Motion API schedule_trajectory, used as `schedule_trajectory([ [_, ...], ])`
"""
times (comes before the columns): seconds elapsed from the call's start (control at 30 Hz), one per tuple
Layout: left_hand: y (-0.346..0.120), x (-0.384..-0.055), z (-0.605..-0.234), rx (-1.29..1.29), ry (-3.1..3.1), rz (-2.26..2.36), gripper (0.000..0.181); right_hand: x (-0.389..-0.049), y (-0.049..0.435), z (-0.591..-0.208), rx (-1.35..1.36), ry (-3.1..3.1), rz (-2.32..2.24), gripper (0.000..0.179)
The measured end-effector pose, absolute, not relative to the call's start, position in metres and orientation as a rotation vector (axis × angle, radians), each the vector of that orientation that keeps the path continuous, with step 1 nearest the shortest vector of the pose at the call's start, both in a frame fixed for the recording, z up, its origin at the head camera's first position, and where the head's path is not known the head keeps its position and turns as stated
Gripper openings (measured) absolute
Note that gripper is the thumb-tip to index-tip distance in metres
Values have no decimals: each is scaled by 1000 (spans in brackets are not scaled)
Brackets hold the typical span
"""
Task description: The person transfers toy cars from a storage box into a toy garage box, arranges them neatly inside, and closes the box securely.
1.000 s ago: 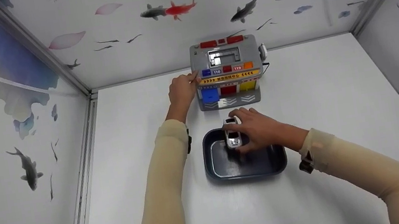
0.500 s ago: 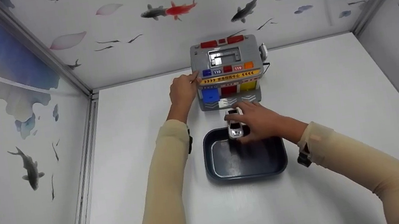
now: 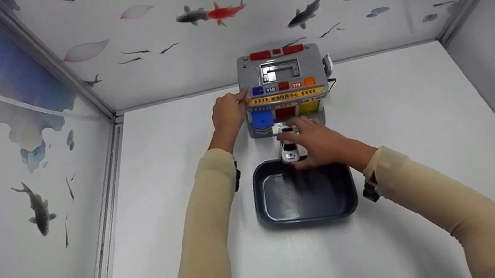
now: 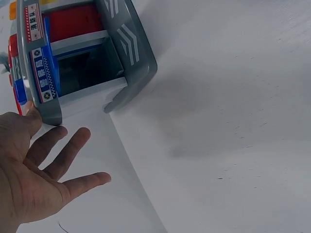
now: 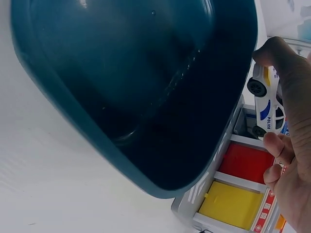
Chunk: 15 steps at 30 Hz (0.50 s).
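A grey toy emergency station (image 3: 279, 73) stands against the back wall, its blue door (image 3: 262, 118) swung up over a dark bay (image 4: 87, 70). My left hand (image 3: 227, 114) touches its left edge beside the blue button; in the left wrist view, the other fingers are spread and mostly straight. My right hand (image 3: 319, 142) holds a white toy police car (image 3: 288, 145) between thumb and fingers, just before the station's ramp. In the right wrist view, the toy police car (image 5: 266, 99) shows its side and black wheels; the fingers partly cover it.
A dark blue plastic tub (image 3: 262, 205) stands right in front of the station, below my right hand. The station's red door (image 5: 246, 161) and yellow door (image 5: 231, 205) are down. Printed walls edge the white table (image 3: 168, 136) at left, back and right.
My right hand has carried the toy police car forward, from over the tub to the front of the station's ramp. My left hand has stayed at the station's left edge.
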<state>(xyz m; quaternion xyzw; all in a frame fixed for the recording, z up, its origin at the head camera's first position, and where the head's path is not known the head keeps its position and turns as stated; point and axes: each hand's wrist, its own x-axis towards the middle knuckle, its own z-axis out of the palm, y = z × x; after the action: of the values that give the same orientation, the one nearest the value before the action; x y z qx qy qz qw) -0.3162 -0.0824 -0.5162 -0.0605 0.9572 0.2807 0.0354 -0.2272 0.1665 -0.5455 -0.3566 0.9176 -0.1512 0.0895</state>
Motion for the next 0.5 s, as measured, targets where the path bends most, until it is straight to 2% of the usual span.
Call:
schedule_trajectory([
  [0.5,-85,-317,-519,-149,2963,872,42,-245,165,-549,-976,2732,-463,76],
])
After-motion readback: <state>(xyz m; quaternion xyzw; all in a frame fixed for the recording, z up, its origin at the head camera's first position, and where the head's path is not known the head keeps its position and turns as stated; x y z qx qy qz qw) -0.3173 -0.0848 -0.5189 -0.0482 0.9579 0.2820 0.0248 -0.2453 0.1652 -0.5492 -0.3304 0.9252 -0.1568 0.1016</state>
